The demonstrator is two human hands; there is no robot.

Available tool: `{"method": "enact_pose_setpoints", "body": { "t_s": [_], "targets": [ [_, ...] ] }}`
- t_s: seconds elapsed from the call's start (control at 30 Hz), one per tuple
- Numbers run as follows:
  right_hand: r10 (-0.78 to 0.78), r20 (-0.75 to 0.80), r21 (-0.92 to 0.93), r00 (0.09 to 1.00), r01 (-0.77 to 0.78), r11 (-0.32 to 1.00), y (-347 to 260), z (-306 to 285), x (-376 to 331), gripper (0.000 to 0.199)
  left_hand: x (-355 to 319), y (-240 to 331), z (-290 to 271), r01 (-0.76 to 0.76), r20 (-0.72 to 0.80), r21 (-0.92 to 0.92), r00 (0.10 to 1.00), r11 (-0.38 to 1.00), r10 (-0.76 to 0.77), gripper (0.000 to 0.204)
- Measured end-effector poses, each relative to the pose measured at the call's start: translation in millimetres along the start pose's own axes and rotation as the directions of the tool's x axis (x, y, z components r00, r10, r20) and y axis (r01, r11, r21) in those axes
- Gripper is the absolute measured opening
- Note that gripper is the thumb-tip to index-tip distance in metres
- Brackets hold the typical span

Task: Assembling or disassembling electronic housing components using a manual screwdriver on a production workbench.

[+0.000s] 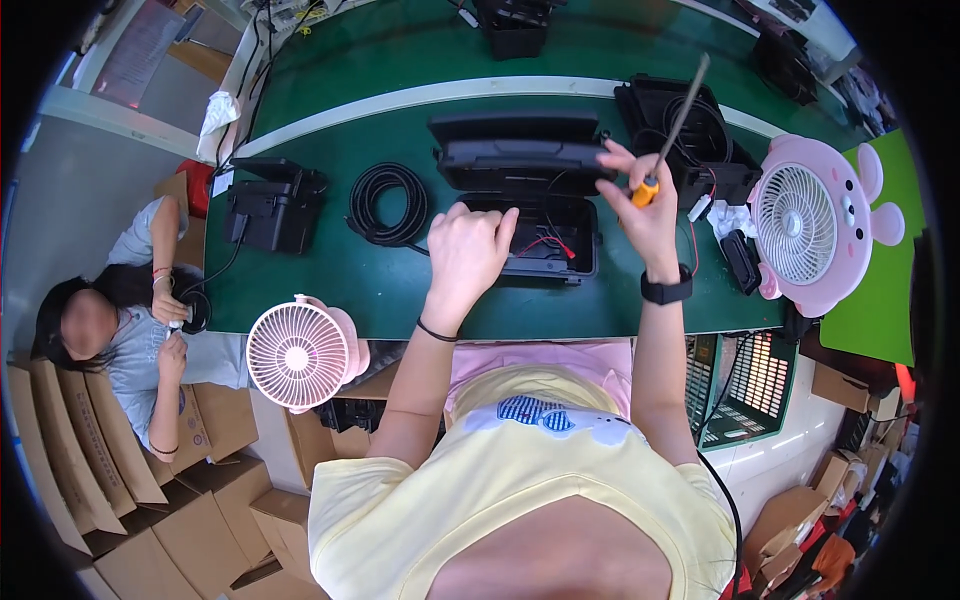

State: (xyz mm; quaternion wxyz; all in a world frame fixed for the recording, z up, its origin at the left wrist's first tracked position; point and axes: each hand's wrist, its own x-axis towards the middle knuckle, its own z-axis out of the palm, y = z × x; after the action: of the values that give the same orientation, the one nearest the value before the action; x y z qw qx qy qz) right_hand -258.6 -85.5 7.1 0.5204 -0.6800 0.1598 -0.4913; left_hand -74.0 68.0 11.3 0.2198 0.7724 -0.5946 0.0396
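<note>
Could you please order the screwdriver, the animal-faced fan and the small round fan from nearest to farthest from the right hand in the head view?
1. Screwdriver: held in the right hand.
2. Animal-faced fan: to that hand's right.
3. Small round fan: lower left, beyond the left hand.

On the table point(335, 285), around a box point(592, 228)
Inside, wires point(567, 251); to the left, cable coil point(418, 205), then second box point(268, 215); to the right, third box point(738, 182), then fan point(795, 225).

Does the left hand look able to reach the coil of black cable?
Probably yes: the left hand is close beside the coil, which lies uncovered on the green table, and nothing appears to block the way.
</note>
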Motion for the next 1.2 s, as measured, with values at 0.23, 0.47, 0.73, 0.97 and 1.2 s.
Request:
{"method": "enact_pose_setpoints", "body": {
  "t_s": [0.23,0.47,0.73,0.97,1.2],
  "targets": [
    [0.055,-0.081,0.084,0.995,-0.048,0.995,-3,8,-25,0.036,-22,-25,2,-0.28,-0.541,-0.344,0.839,0.896,0.054,0.014],
    [0.073,-0.106,0.11,0.992,-0.061,0.992,2,10,-13,0.033,-51,-46,9,-0.306,-0.313,-0.116,0.914,0.945,0.257,0.063],
    [0.056,-0.025,-0.01,0.998,-0.057,0.998,-2,9,-23,0.031,-18,-50,-8,-0.347,-0.203,-0.182,0.929,0.92,0.31,0.051],
    [0.041,-0.036,0.027,0.999,-0.04,0.999,0,12,-28,0.03,-7,-24,-29,-0.193,0.277,-0.069,0.939,0.979,0.205,0.053],
    [0.081,-0.065,0.007,0.995,-0.081,0.997,-3,17,-24,0.029,-20,-30,-10,-0.187,-0.19,-0.12,0.968,0.975,0.163,0.049]
  ]
}}
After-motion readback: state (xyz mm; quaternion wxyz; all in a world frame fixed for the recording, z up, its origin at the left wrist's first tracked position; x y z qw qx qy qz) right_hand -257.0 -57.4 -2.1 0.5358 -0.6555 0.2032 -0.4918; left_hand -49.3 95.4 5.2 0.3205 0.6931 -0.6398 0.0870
